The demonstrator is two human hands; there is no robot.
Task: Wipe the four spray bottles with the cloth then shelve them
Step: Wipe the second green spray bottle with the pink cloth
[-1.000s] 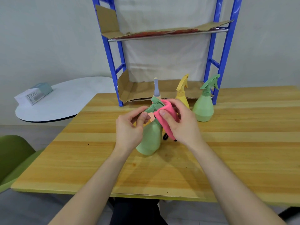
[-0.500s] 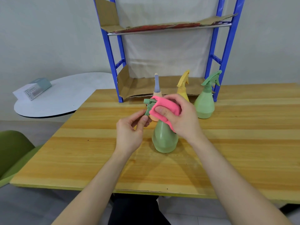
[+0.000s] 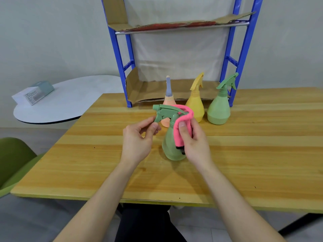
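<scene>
Wooden table (image 3: 244,154) before a pale wall, blue shelf rack (image 3: 120,67) at its far edge. Near centre, upright green spray bottle (image 3: 170,147), nozzle pointing left. Left hand (image 3: 138,138) just left of it, thumb and forefinger pinching the trigger's lower end. Right hand (image 3: 194,142) against the bottle's right side, thumb clamping pink cloth (image 3: 181,119) onto the neck, cloth draped over the sprayer's back. Farther off, by the rack, standing: orange bottle (image 3: 168,102), yellow bottle (image 3: 195,105), second green bottle (image 3: 219,109).

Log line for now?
phase: wiping; left hand: pinches trigger of near green plastic spray bottle; right hand: holds pink cloth against its neck; blue metal shelf: no bottles
</scene>
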